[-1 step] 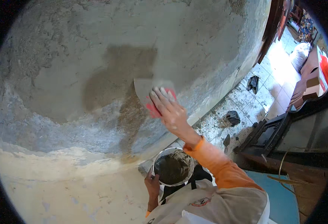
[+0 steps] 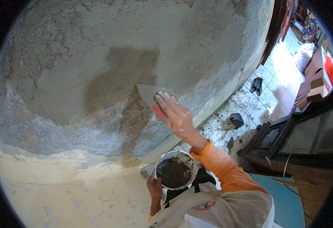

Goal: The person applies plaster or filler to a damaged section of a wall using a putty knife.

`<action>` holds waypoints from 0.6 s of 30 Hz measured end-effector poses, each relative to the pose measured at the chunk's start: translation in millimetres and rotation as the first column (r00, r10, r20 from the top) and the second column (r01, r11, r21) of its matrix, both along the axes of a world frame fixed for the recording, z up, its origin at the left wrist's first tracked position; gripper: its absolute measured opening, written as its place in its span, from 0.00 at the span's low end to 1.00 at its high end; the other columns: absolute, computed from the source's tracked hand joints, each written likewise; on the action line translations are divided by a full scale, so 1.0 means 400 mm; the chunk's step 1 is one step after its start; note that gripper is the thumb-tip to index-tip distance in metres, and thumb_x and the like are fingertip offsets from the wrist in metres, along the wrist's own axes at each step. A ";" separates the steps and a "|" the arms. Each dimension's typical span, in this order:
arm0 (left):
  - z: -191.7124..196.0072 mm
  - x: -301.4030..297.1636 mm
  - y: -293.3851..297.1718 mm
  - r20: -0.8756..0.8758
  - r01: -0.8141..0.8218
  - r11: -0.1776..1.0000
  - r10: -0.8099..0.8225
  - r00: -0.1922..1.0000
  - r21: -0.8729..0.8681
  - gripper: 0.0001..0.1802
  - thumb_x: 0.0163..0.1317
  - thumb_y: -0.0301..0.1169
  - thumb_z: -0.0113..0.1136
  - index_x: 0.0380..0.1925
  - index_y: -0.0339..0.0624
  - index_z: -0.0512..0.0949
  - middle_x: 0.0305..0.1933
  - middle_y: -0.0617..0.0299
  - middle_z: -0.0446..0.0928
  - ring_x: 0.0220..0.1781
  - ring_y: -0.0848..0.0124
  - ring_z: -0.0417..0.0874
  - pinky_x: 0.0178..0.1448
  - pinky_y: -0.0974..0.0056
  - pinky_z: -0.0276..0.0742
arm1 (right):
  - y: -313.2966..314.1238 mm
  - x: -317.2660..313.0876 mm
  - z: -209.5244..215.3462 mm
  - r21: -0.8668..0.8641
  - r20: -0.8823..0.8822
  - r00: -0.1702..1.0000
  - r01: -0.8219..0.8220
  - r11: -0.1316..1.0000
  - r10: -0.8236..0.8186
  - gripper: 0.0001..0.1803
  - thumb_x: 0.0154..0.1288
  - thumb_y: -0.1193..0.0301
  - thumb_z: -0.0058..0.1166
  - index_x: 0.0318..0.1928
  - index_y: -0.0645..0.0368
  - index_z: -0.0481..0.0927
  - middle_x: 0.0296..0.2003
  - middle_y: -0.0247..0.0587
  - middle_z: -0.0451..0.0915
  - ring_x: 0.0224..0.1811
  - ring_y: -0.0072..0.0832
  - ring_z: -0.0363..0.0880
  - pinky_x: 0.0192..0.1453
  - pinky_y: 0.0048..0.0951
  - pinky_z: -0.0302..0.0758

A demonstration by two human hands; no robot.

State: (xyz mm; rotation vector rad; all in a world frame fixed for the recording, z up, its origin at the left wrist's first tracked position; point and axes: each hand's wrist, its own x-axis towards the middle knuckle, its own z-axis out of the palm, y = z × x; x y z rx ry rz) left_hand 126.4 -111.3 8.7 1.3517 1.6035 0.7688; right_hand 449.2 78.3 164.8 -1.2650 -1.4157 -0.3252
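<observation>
My right hand (image 2: 177, 114) is closed around the red handle of a wide scraper (image 2: 148, 93). The scraper's broad grey blade lies against the plastered wall (image 2: 196, 49), at the lower part of the smooth grey area. Below it, at my waist, a white bucket (image 2: 191, 161) is tipped toward the view, holding wet dark grey mortar (image 2: 173, 174). Gripping the bucket's left rim is my left hand (image 2: 154, 185), with some of its fingers hidden behind the side. A dark shadow falls on the wall left of the scraper.
Black crumpled bags (image 2: 236, 120) and grey splatter lie on the tiled floor (image 2: 267, 97) at right. A dark-framed glass piece of furniture (image 2: 310, 131) stands beside a blue panel (image 2: 278, 193). Farther back are a white sack (image 2: 304, 57) and a red object (image 2: 331, 70).
My right hand and the scraper have shifted slightly down and to the right along the wall. The left hand and the bucket stay in place.
</observation>
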 end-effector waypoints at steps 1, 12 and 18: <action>0.002 -0.002 0.003 0.044 -0.001 0.999 -0.001 0.999 0.044 0.31 0.61 0.22 0.59 0.67 0.34 0.78 0.30 0.61 0.81 0.25 0.78 0.73 0.30 0.67 0.72 | -0.022 0.016 0.009 0.067 -0.128 0.985 -0.112 0.991 0.120 0.29 0.67 0.78 0.53 0.69 0.60 0.77 0.65 0.52 0.80 0.67 0.44 0.81 0.71 0.44 0.78; -0.025 -0.086 -0.036 -0.076 -0.001 0.999 -0.001 0.997 -0.035 0.32 0.60 0.25 0.61 0.68 0.36 0.78 0.21 0.65 0.74 0.23 0.76 0.74 0.28 0.66 0.70 | 0.052 -0.050 0.104 0.123 -0.127 0.980 0.167 0.978 -0.152 0.29 0.63 0.80 0.58 0.66 0.55 0.79 0.59 0.50 0.84 0.55 0.48 0.87 0.50 0.42 0.87; -0.031 -0.122 0.007 0.033 0.073 0.997 -0.074 0.997 0.026 0.33 0.59 0.25 0.62 0.68 0.36 0.77 0.21 0.63 0.75 0.22 0.75 0.74 0.29 0.64 0.71 | -0.044 -0.053 0.071 0.089 -0.162 0.987 0.037 0.995 -0.022 0.28 0.65 0.79 0.57 0.66 0.55 0.80 0.58 0.52 0.84 0.56 0.49 0.86 0.51 0.42 0.86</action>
